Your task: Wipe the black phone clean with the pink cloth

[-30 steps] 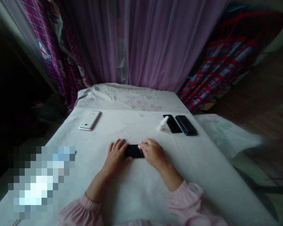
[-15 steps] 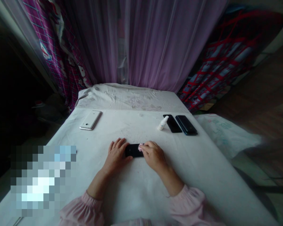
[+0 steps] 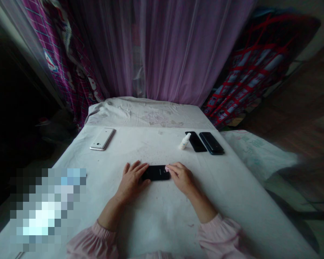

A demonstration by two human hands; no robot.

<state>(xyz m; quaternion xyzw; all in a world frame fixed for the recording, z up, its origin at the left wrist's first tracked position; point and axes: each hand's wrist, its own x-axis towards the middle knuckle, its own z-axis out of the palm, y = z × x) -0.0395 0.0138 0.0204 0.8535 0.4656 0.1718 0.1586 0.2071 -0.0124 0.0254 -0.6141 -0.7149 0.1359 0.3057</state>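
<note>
A black smartphone (image 3: 156,173) lies sideways on the white-covered table between my two hands. My left hand (image 3: 132,179) grips its left end, thumb along the near edge and index finger along the far edge, the other fingers spread over the cover. At the phone's right end my right hand (image 3: 181,177) pinches a small pink cloth (image 3: 167,168), which touches the phone's surface. Most of the cloth is hidden in the fingers. Small light lettering shows on the phone near the cloth.
A white spray bottle (image 3: 184,141) stands beside a black phone (image 3: 196,141) and a dark stack of phones (image 3: 211,143) at the back right. A white phone (image 3: 103,139) lies back left. The left front is pixelated. Purple curtains (image 3: 178,54) hang behind the table (image 3: 156,208).
My right hand has slid the pink cloth rightward along the phone to its right end, uncovering more of the surface. My left hand stays on the left end.
</note>
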